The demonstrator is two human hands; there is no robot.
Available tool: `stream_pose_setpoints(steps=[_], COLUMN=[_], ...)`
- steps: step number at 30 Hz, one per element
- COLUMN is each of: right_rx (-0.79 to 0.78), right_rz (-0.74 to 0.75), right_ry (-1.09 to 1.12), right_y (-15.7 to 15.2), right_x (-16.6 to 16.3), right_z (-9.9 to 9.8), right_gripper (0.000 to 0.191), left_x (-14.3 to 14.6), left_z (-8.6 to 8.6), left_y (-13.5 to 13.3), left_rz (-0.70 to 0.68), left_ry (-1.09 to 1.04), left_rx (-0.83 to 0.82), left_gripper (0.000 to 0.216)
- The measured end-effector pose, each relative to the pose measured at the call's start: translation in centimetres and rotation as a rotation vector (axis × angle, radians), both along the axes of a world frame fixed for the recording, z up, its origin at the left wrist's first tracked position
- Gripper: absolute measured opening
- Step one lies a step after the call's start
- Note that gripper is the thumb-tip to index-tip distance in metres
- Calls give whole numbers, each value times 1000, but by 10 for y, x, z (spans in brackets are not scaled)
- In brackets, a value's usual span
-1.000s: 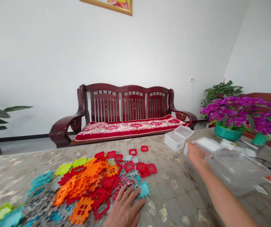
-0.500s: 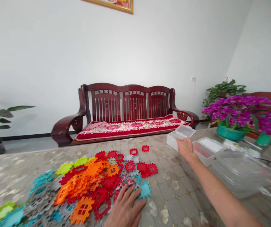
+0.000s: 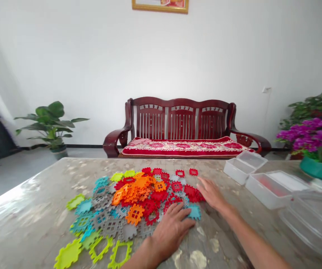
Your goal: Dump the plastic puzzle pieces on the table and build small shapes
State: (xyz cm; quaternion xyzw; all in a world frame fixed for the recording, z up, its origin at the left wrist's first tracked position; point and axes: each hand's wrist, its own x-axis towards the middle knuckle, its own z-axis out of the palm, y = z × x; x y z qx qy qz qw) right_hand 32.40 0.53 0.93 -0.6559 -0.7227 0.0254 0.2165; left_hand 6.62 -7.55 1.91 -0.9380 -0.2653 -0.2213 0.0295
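Orange, red, grey, blue and lime-green notch-edged pieces are lying in a loose heap on the table, many overlapping. The left hand is resting palm down at the heap's near right edge, fingers spreading over the pieces; its grip is standing released. A light-blue piece is lying just beside its fingers. The right hand is extending from the right beside the red pieces; its grip is likewise standing released, fingers straightening, though contact cannot be confirmed. Farther right, a small white box is standing with its lid open, and a translucent box is holding something red. A larger clear container is sitting nearer the camera. Beyond the table, a dark-red wooden settee is carrying a floral cushion.
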Motion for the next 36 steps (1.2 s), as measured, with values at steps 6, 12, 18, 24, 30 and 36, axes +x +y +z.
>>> stream_pose_setpoints(steps=[6,12,18,24,30,36], right_rx=[-43,-4,-13,20,60,77], right_rz=[65,28,-2,-4,28,61], right_ry=[112,-37,-81,-70,-39,-21], right_y=[-18,-31,-34,-32,-23,-26], right_x=[-45,-57,-66,-66,-59,-59], right_z=[-18,-16,-6,-6,-17,-16], right_gripper=[49,45,44,43,45,44], left_x=[0,-37,-97,-123,-122,-123], left_z=[3,23,30,13,-8,-8], left_y=[6,12,7,3,3,6], left_rz=[16,187,761,916,909,883], left_ry=[-12,-77,-28,3,-56,-92], left_rx=[-3,-6,21,-23,29,-31], left_gripper=[24,25,34,47,47,44])
